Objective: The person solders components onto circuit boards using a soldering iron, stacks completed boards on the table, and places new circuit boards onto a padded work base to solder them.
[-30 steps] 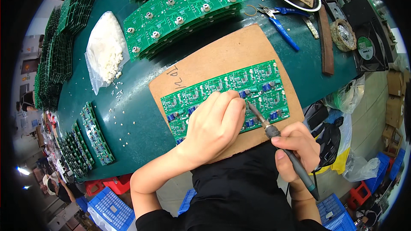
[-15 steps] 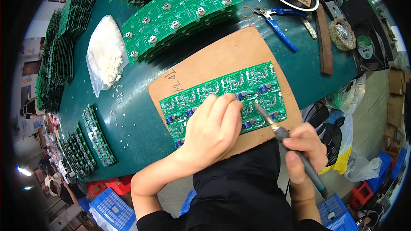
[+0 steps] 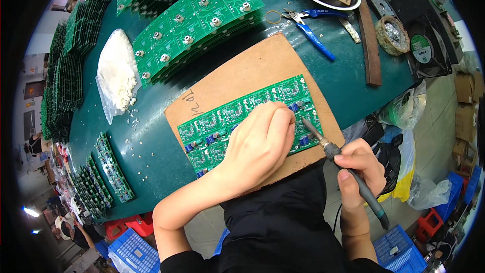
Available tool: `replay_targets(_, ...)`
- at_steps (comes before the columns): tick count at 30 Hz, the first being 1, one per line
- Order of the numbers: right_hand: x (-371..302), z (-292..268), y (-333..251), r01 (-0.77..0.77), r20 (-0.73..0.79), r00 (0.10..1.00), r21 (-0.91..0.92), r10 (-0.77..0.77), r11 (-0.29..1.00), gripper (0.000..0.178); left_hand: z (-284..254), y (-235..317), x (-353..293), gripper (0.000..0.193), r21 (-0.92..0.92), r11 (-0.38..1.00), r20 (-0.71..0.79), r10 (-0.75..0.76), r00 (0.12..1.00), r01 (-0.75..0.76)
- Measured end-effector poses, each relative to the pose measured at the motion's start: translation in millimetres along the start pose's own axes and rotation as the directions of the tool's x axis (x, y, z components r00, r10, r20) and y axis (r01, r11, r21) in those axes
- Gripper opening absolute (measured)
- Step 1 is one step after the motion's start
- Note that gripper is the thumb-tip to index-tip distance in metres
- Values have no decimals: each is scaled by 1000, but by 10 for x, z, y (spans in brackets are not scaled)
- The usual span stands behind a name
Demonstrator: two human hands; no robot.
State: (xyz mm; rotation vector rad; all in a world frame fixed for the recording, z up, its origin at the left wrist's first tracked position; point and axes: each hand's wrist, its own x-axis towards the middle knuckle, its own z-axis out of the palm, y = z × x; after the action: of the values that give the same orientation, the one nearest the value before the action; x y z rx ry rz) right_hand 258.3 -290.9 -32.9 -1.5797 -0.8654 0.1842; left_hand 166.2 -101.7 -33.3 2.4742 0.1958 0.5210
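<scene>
A green circuit board (image 3: 283,91) with small parts and blue cylindrical components lies on a brown fibreboard sheet (image 3: 242,71). My left hand (image 3: 260,144) rests over its middle, fingers curled and pressed together. The fingertips are hidden, so what they hold, if anything, cannot be made out. In my right hand (image 3: 361,169) is a soldering iron (image 3: 331,150), gripped like a pen. Its tip points at the right part of the board, just beside my left fingers; whether it touches is unclear.
Stacked green boards (image 3: 197,20) stand at the back, with more at the far left (image 3: 65,71). A bag of white connectors (image 3: 118,76) spills small pieces. Blue-handled pliers (image 3: 316,40), a dark bar (image 3: 370,45), a wire-filled basket (image 3: 393,35) and a fan (image 3: 424,50) sit to the right.
The whole scene has shifted slightly left in view. Against the circuit board, my left hand and the iron's tip have both moved to the right.
</scene>
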Motion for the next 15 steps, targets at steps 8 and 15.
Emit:
replay_targets(8, 87, -27, 78, 88, 75, 993, 56, -92, 995, 22, 82, -9, 43, 22, 119, 990, -2, 71, 998, -70)
replay_targets(15, 59, -80, 61, 90, 35, 995, 55, -92, 994, 21, 100, 21, 57, 21, 127, 990, -56, 73, 996, -65)
